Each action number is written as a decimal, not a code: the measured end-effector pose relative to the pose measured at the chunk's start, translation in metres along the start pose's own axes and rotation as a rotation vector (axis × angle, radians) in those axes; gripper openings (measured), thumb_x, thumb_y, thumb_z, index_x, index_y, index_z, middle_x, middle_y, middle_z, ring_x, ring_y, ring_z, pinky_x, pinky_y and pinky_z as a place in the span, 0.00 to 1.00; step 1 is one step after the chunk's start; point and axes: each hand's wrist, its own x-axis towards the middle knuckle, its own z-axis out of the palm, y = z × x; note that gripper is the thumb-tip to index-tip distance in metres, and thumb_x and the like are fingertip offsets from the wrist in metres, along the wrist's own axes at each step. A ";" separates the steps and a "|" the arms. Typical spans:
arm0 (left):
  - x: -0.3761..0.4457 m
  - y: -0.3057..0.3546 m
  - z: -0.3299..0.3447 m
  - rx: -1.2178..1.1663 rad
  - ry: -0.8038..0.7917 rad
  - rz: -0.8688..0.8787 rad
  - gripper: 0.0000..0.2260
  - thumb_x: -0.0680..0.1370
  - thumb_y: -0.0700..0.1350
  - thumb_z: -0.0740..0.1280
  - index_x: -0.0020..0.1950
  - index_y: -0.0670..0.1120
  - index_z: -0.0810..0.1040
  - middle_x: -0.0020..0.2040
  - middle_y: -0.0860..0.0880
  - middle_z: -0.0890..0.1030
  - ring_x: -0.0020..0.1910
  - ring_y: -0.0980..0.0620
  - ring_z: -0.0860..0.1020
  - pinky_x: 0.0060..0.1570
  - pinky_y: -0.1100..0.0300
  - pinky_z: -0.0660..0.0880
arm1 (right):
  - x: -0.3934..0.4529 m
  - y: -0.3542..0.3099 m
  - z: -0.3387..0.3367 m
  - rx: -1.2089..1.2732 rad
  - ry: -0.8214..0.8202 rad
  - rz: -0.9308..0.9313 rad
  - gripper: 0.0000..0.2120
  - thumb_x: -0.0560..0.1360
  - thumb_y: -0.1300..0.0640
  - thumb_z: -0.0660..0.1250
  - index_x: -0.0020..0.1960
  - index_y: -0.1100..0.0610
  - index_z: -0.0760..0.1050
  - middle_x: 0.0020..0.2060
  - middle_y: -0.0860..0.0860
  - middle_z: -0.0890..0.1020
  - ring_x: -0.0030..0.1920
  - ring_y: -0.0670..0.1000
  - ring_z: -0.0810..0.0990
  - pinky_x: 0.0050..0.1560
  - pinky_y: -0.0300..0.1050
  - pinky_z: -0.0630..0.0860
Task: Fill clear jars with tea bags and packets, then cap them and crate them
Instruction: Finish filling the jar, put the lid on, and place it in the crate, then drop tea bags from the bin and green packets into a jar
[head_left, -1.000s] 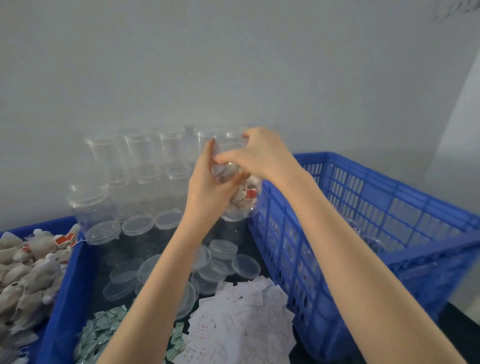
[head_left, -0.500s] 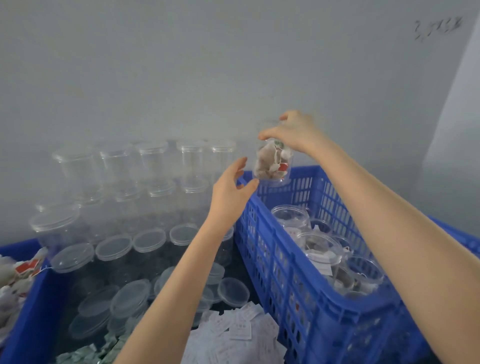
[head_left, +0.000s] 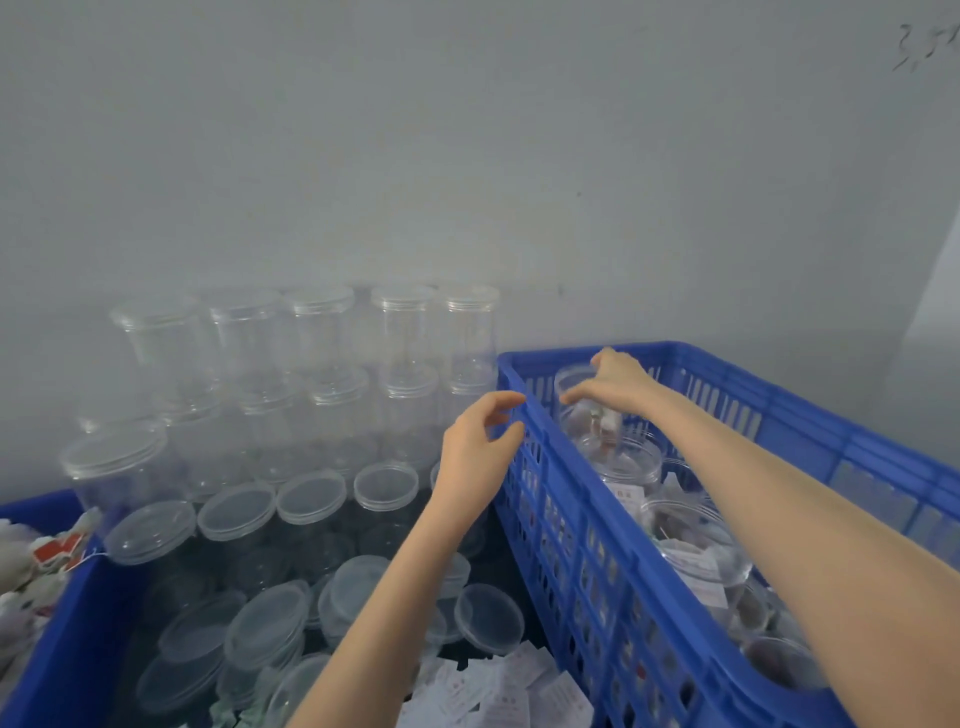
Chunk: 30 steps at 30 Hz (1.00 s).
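Head view: right hand (head_left: 618, 387) w/ fingers curled round capped filled jar (head_left: 584, 402), inside blue crate (head_left: 597, 519) at far-left corner. Left hand (head_left: 475, 447), fingers loosely spread, holds nothing, touching crate's rim.

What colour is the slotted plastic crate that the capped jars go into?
Bright blue slotted plastic crate, seen best in the head view.

Plain grey-white wall (head_left: 467, 156), faint scribble (head_left: 927, 49) upper right; dim, even light.
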 end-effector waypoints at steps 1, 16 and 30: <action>0.000 -0.003 0.000 0.000 0.000 -0.003 0.13 0.78 0.39 0.64 0.59 0.54 0.77 0.56 0.61 0.78 0.56 0.63 0.75 0.46 0.79 0.69 | 0.000 0.004 0.004 -0.021 -0.058 0.009 0.39 0.67 0.47 0.78 0.69 0.63 0.68 0.67 0.58 0.72 0.64 0.58 0.73 0.52 0.48 0.71; -0.009 -0.027 -0.014 -0.006 0.011 -0.089 0.11 0.78 0.40 0.64 0.56 0.54 0.78 0.55 0.58 0.80 0.54 0.64 0.75 0.52 0.68 0.72 | 0.008 0.014 0.011 -0.232 -0.433 -0.062 0.51 0.65 0.37 0.74 0.80 0.46 0.52 0.79 0.50 0.57 0.77 0.57 0.61 0.73 0.62 0.63; -0.019 -0.034 -0.031 0.027 0.033 -0.103 0.11 0.79 0.40 0.64 0.58 0.52 0.78 0.54 0.60 0.78 0.54 0.64 0.75 0.51 0.69 0.70 | 0.011 0.027 0.011 -0.207 -0.393 -0.033 0.54 0.68 0.37 0.74 0.82 0.49 0.45 0.81 0.52 0.52 0.79 0.57 0.54 0.76 0.60 0.58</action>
